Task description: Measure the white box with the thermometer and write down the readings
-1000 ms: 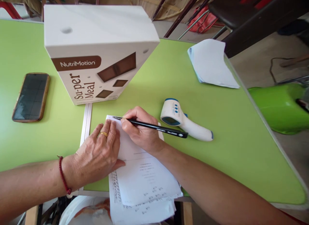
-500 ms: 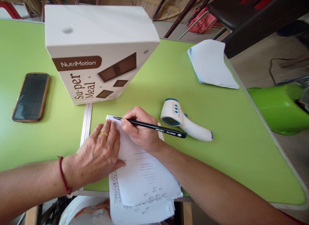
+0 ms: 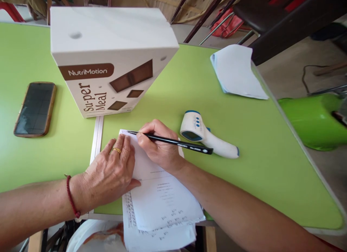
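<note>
My right hand [image 3: 161, 145] grips a black pen [image 3: 176, 140] between thumb and fingers, its tip at the top left corner of a printed sheet [image 3: 154, 187]. Small marks show on the paper near that tip. Flat on the sheet's left edge lies my left hand [image 3: 111, 169], fingers stretched out and a ring on one of them. More sheets with handwriting [image 3: 162, 239] lie underneath and hang over the table's front edge. To the right of my right hand rests a white and blue infrared thermometer [image 3: 221, 145].
A tall white NutriMotion box [image 3: 94, 71] stands just beyond my hands. At the left lies a phone [image 3: 34, 109]. Folded papers [image 3: 235, 71] sit by the right edge of the green table [image 3: 257, 179]. Below the front edge is a white bucket [image 3: 78, 235].
The back end of the pen has swung slightly to the right, while its tip stays near the paper's corner. My left hand has not moved.
</note>
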The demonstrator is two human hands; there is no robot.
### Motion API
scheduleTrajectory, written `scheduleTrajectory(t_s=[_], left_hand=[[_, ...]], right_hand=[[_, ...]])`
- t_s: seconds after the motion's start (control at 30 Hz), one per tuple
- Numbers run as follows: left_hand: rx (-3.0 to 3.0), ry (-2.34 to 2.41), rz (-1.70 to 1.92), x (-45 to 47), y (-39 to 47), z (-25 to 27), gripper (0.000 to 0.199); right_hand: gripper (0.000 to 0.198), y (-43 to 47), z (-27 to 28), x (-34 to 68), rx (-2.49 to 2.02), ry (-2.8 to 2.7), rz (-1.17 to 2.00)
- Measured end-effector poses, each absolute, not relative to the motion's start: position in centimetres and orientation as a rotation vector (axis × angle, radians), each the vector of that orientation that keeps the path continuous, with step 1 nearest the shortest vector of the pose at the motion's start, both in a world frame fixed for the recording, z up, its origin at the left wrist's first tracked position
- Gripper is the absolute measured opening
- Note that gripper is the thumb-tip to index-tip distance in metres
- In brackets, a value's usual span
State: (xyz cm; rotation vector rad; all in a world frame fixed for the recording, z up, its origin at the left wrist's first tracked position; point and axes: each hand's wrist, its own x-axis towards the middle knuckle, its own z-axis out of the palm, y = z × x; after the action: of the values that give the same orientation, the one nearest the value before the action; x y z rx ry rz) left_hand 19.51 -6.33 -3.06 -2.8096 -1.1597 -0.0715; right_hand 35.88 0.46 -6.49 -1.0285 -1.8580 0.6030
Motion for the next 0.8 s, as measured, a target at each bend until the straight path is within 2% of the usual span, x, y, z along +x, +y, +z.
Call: scheduleTrajectory(t_s=[0.8], left_hand=[[-2.807,-1.152,-0.041,19.51,-6.28,-3.09,0.084]], right_hand=[[0.017,0.41,-6.36,35.65,-1.049,-1.875,0.633]])
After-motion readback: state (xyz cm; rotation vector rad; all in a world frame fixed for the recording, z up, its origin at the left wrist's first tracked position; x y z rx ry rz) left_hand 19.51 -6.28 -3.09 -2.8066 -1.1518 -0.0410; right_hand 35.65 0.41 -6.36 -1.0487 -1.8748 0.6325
